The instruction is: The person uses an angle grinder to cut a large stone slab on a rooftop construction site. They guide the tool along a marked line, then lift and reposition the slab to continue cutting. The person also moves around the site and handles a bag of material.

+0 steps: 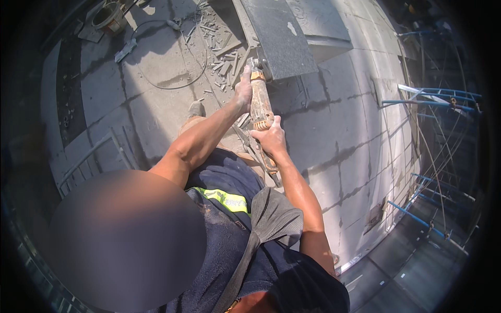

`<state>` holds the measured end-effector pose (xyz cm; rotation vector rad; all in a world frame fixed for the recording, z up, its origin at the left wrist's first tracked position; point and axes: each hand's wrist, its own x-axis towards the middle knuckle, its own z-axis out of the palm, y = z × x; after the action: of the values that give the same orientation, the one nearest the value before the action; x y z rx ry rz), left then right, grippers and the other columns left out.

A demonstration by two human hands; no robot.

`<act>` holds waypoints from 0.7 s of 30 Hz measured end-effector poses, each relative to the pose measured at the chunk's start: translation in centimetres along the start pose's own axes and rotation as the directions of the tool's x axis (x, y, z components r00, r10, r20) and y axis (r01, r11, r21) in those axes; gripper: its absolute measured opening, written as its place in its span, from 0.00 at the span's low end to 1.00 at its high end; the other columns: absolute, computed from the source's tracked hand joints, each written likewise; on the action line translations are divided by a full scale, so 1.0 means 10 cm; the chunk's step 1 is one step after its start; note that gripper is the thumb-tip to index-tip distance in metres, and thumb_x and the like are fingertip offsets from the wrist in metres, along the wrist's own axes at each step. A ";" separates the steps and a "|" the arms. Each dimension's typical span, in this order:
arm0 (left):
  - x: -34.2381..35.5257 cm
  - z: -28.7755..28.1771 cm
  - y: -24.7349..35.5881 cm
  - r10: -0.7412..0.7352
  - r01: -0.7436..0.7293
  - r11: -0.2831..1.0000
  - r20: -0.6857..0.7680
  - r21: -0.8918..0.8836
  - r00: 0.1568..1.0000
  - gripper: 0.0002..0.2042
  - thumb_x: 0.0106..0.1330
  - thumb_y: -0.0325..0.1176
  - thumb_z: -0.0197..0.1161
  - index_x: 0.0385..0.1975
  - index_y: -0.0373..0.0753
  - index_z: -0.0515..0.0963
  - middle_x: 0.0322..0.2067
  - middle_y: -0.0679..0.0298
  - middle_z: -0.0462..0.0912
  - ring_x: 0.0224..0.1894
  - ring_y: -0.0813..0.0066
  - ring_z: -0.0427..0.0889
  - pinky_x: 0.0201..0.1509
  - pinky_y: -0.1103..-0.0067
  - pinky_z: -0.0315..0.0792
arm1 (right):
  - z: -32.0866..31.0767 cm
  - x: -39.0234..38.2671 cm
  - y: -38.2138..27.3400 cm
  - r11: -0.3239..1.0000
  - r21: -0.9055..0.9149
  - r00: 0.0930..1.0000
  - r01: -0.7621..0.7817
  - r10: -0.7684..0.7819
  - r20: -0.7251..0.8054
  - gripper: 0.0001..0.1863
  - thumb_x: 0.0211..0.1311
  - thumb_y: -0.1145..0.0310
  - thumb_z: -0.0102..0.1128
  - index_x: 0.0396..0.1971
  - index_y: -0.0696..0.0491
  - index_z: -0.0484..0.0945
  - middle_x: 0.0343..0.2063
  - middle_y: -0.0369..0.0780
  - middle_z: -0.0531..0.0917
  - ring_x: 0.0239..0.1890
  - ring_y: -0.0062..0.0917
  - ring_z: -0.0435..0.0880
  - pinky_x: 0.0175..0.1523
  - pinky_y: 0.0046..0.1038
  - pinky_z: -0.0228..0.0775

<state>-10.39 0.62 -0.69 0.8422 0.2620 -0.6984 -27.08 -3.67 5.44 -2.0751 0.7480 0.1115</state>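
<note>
A dusty, orange-banded angle grinder [260,104] runs lengthwise in front of me, its head at the near left corner of a grey stone slab [275,44]. My left hand [243,89] is closed on the front of the grinder, just below its head. My right hand [270,136] grips the rear of its body. The disc is partly hidden, and I cannot tell whether it touches the stone. Grey offcuts [225,67] lie scattered left of the slab. My boot [196,109] shows below my left forearm.
A white bucket [107,20] stands at the upper left, near a looping cable [162,86]. A metal frame [112,140] lies at the left. Blue scaffold bars [430,104] line the right edge of the large paving slabs [334,156].
</note>
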 end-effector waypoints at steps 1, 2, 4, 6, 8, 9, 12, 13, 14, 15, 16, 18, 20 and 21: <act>0.01 0.00 0.01 0.005 -0.005 1.000 0.006 -0.002 1.000 0.31 0.66 0.67 0.42 0.39 0.41 0.74 0.25 0.63 0.76 0.24 0.73 0.76 0.28 0.70 0.76 | 0.00 0.02 0.00 1.000 -0.017 1.000 0.010 -0.010 -0.005 0.36 0.41 0.62 0.70 0.46 0.61 0.58 0.34 0.60 0.81 0.41 0.52 0.82 0.49 0.41 0.74; -0.01 0.00 -0.01 -0.002 0.002 1.000 0.017 -0.004 1.000 0.31 0.66 0.67 0.42 0.39 0.41 0.74 0.26 0.63 0.77 0.24 0.73 0.76 0.28 0.71 0.76 | 0.00 0.00 0.02 0.999 -0.039 1.000 0.014 -0.015 -0.010 0.36 0.41 0.62 0.70 0.46 0.61 0.58 0.34 0.60 0.81 0.41 0.52 0.82 0.49 0.41 0.74; -0.02 -0.01 -0.05 -0.015 0.015 1.000 0.037 -0.007 0.999 0.32 0.66 0.68 0.41 0.40 0.41 0.74 0.26 0.63 0.77 0.24 0.73 0.76 0.28 0.71 0.75 | -0.03 -0.05 0.01 0.999 -0.037 1.000 0.012 -0.012 -0.006 0.36 0.41 0.63 0.70 0.46 0.62 0.58 0.33 0.60 0.81 0.40 0.51 0.83 0.47 0.40 0.75; -0.05 -0.01 -0.08 -0.005 0.004 1.000 0.040 0.003 0.999 0.32 0.66 0.68 0.41 0.40 0.41 0.74 0.26 0.63 0.77 0.24 0.73 0.76 0.28 0.71 0.75 | -0.09 -0.15 -0.10 1.000 0.015 1.000 0.001 -0.001 0.013 0.36 0.41 0.63 0.70 0.46 0.62 0.58 0.32 0.59 0.82 0.37 0.49 0.84 0.44 0.40 0.77; -0.05 -0.01 -0.09 -0.001 0.001 1.000 0.057 -0.003 0.998 0.31 0.66 0.67 0.42 0.41 0.41 0.74 0.26 0.63 0.76 0.24 0.73 0.76 0.28 0.71 0.75 | 0.02 -0.04 0.16 0.989 -0.090 0.990 0.116 -0.123 -0.070 0.35 0.42 0.64 0.69 0.45 0.62 0.58 0.30 0.57 0.82 0.32 0.46 0.85 0.38 0.39 0.79; -0.03 -0.02 -0.09 0.002 -0.001 1.000 0.068 -0.016 0.998 0.31 0.66 0.67 0.42 0.41 0.41 0.74 0.26 0.64 0.76 0.24 0.73 0.76 0.28 0.72 0.75 | 0.04 -0.02 0.18 0.974 -0.147 0.977 0.172 -0.188 -0.103 0.34 0.42 0.64 0.69 0.45 0.62 0.57 0.29 0.56 0.82 0.30 0.44 0.85 0.35 0.38 0.79; 0.05 -0.03 -0.05 0.011 -0.011 1.000 0.028 0.004 1.000 0.31 0.67 0.66 0.42 0.40 0.41 0.74 0.26 0.64 0.76 0.24 0.74 0.76 0.27 0.72 0.75 | -0.01 -0.02 0.01 0.995 0.097 1.000 0.011 -0.013 0.015 0.33 0.43 0.66 0.69 0.44 0.62 0.57 0.28 0.55 0.82 0.25 0.41 0.85 0.28 0.35 0.79; 0.08 -0.02 -0.02 0.015 -0.015 1.000 0.002 0.021 1.000 0.30 0.67 0.66 0.42 0.40 0.41 0.74 0.26 0.64 0.76 0.24 0.74 0.76 0.27 0.73 0.75 | -0.01 0.01 -0.03 0.996 0.089 1.000 0.008 -0.010 0.018 0.33 0.42 0.66 0.69 0.44 0.62 0.57 0.28 0.55 0.82 0.25 0.41 0.86 0.29 0.35 0.79; 0.09 0.00 0.02 0.012 -0.012 1.000 0.010 0.017 1.000 0.30 0.67 0.66 0.43 0.39 0.41 0.74 0.26 0.64 0.77 0.24 0.74 0.76 0.27 0.73 0.75 | -0.02 0.05 -0.07 0.997 0.080 1.000 0.004 -0.006 0.019 0.33 0.42 0.66 0.69 0.44 0.62 0.57 0.28 0.56 0.82 0.26 0.41 0.86 0.29 0.35 0.79; 0.10 0.02 0.08 0.009 -0.009 1.000 0.017 0.012 1.000 0.30 0.67 0.66 0.43 0.39 0.41 0.74 0.26 0.64 0.77 0.23 0.74 0.76 0.26 0.73 0.75 | -0.03 0.09 -0.11 0.997 0.071 1.000 0.001 -0.002 0.020 0.33 0.42 0.66 0.69 0.44 0.62 0.57 0.29 0.56 0.82 0.26 0.41 0.86 0.29 0.35 0.79; 0.12 0.04 0.12 0.006 -0.006 1.000 0.024 0.008 1.000 0.30 0.67 0.66 0.43 0.39 0.41 0.75 0.26 0.64 0.77 0.23 0.74 0.76 0.26 0.73 0.75 | -0.04 0.13 -0.15 0.997 0.073 1.000 0.002 -0.003 0.014 0.33 0.42 0.67 0.69 0.44 0.62 0.57 0.29 0.56 0.82 0.26 0.41 0.86 0.29 0.35 0.79; 0.19 0.05 0.18 0.008 -0.008 1.000 -0.001 0.004 1.000 0.30 0.67 0.65 0.43 0.38 0.41 0.75 0.26 0.64 0.77 0.23 0.74 0.76 0.26 0.73 0.75 | -0.03 0.19 -0.23 0.997 0.075 1.000 0.010 -0.011 0.008 0.33 0.42 0.67 0.68 0.44 0.62 0.57 0.29 0.56 0.82 0.26 0.40 0.86 0.28 0.35 0.79; 0.24 0.07 0.23 -0.002 0.002 1.000 0.013 -0.013 1.000 0.30 0.67 0.66 0.43 0.38 0.41 0.75 0.26 0.64 0.77 0.23 0.74 0.77 0.26 0.73 0.76 | -0.06 0.21 -0.34 0.999 0.040 1.000 0.004 -0.004 0.005 0.33 0.42 0.67 0.68 0.44 0.62 0.58 0.30 0.57 0.82 0.28 0.42 0.86 0.31 0.35 0.79; 0.26 0.07 0.25 -0.012 0.013 1.000 0.040 -0.027 0.999 0.30 0.67 0.66 0.42 0.38 0.41 0.75 0.26 0.64 0.77 0.24 0.74 0.77 0.26 0.72 0.76 | -0.07 0.22 -0.38 1.000 0.023 1.000 0.000 0.000 0.002 0.33 0.42 0.66 0.68 0.44 0.62 0.58 0.30 0.57 0.82 0.29 0.43 0.86 0.32 0.36 0.79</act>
<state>-6.84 0.04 -0.02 0.8002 0.2407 -0.7211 -23.37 -3.70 7.89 -2.0528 0.7448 0.1046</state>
